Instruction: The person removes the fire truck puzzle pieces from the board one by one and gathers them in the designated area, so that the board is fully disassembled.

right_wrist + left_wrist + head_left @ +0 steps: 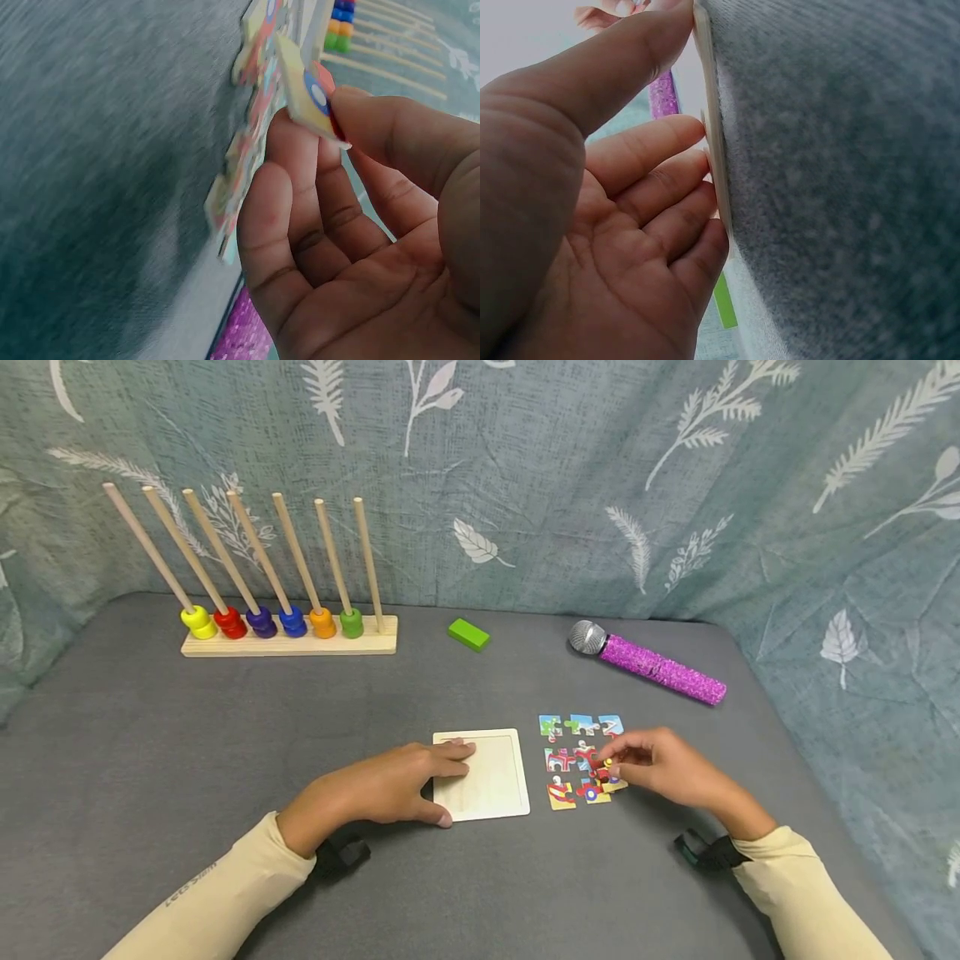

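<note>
My left hand (397, 783) rests on the left side of a square wooden puzzle tray (491, 777), fingers on its surface and thumb at its near edge. The tray has a thin raised rim. To its right, my right hand (667, 770) pinches a jigsaw piece (309, 94) between thumb and fingers. In the right wrist view that piece is tilted, yellow with a blue and white wheel. Several other picture pieces (558, 760) lie in loose rows on the table beneath and left of the right fingers, which partly hide them.
A wooden peg stand (292, 646) with coloured beads on most rods stands at the back left. A green block (468, 634) lies at the back middle. The glittery purple microphone (660, 668) lies at the back right, near the leaf-patterned curtain (555, 485).
</note>
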The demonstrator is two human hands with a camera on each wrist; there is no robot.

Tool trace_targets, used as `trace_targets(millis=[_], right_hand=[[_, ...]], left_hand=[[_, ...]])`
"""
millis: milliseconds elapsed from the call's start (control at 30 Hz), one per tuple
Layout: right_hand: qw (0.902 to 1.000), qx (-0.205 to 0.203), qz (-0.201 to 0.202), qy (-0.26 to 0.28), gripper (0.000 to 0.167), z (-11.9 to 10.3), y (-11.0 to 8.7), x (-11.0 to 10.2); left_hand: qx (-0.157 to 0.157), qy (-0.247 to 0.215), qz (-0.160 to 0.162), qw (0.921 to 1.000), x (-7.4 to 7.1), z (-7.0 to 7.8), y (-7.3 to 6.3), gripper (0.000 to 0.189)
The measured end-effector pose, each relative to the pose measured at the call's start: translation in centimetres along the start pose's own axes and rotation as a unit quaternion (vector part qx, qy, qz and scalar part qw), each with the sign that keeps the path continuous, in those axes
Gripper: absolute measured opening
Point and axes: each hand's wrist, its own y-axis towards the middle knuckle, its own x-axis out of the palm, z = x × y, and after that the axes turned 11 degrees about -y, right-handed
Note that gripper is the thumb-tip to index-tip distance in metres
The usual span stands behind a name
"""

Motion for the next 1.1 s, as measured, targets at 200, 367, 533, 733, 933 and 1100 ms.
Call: trace_targets(millis=[200, 367, 533, 733, 933, 1100], right_hand=[[0.9996, 0.029, -0.002, 0.003, 0.018, 0.7, -0.9, -0.2], [0.9994, 0.030, -0.007, 0.013, 0.019, 1.1, -1.6, -0.6], [0.9992, 0.036, -0.008, 0.012, 0.019, 1.4, -2.0, -0.8], [0.9990, 0.044, -0.004, -0.004, 0.018, 1.4, -2.1, -0.8], [0.9985, 0.044, -0.016, -0.030, 0.018, 1.4, -2.3, -1.0], [0.9978, 0.054, -0.033, -0.020, 0.022, 1.0, -2.5, -1.9]], left_hand=[[0.010, 0.003, -0.004, 0.9999, 0.0, 0.1, 0.3, 0.056], [0.005, 0.000, -0.004, 1.0000, 0.0, 0.2, 0.3, 0.057], [0.004, -0.001, -0.005, 1.0000, 0.1, 0.3, 0.2, 0.058], [0.013, 0.002, -0.003, 0.9999, 0.1, 0.4, 0.2, 0.056], [0.002, -0.007, -0.004, 1.0000, 0.2, 0.3, -0.1, 0.055], [0.007, -0.043, 0.005, 0.9990, 0.3, 0.0, -0.4, 0.047]])
